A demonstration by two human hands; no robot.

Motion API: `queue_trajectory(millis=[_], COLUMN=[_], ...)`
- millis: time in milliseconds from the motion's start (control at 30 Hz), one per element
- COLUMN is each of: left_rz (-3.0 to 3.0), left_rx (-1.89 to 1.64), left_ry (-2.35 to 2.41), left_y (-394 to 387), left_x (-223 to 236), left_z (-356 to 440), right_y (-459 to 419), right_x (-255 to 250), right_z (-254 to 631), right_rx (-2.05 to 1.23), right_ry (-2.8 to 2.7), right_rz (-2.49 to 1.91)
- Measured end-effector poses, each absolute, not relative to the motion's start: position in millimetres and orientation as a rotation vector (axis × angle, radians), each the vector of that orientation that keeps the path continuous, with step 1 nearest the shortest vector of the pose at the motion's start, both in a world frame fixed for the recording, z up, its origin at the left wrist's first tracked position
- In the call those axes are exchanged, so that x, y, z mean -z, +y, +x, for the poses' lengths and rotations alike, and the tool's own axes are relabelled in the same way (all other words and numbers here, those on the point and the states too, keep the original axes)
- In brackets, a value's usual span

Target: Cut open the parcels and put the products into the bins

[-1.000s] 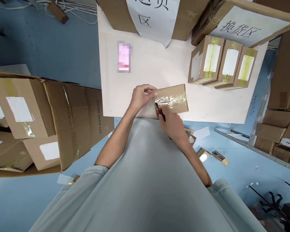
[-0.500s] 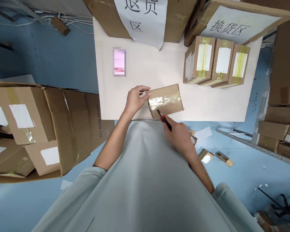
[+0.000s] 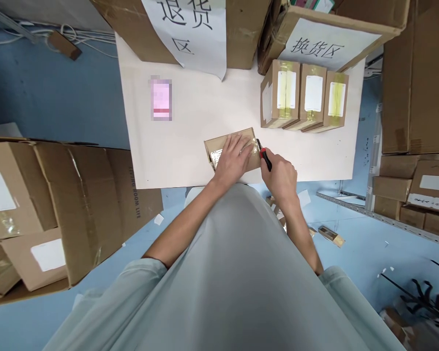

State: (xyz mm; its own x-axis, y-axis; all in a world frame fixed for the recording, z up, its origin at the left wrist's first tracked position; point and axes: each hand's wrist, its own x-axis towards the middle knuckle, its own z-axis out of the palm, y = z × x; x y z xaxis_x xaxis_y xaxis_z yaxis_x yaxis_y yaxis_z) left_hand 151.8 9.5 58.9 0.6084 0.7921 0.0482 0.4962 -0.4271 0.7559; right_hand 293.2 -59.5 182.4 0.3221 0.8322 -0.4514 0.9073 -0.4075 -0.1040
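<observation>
A small taped cardboard box (image 3: 219,143) lies slightly turned near the front edge of the white table (image 3: 190,109). My left hand (image 3: 234,155) rests flat across its top, fingers spread, covering much of the clear tape. In my right hand (image 3: 281,178) is a black and red utility knife (image 3: 265,157). The knife's tip touches or sits very close to the right end of the box; whether the blade is in the tape I cannot tell.
Three taped boxes with white labels (image 3: 313,95) stand at the table's right. Two large cartons with paper signs (image 3: 190,34) line the back. A blurred pink phone-like item (image 3: 161,99) lies left. An open carton of boxes (image 3: 84,209) stands left of the table; shelving (image 3: 376,146) is right.
My left hand has gone from the box's left end to flat on its top. My right hand has carried the knife from the near left side to the right end. The view has shifted.
</observation>
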Motion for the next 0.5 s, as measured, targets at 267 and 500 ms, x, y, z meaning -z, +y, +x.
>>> queue_trajectory(millis=[267,500], left_rz=[2.082,2.071], left_rx=[-0.548,-0.564], left_ry=[1.012,1.001], left_y=[7.3,7.3], left_x=[-56.8,-56.0], left_z=[150.9,149.5], right_y=[-35.1,-33.4], right_x=[-179.4,-183.1], right_z=[290.3,285.5], right_rx=[0.634,0.616], right_ry=[1.581,1.579], right_rz=[2.314,2.276])
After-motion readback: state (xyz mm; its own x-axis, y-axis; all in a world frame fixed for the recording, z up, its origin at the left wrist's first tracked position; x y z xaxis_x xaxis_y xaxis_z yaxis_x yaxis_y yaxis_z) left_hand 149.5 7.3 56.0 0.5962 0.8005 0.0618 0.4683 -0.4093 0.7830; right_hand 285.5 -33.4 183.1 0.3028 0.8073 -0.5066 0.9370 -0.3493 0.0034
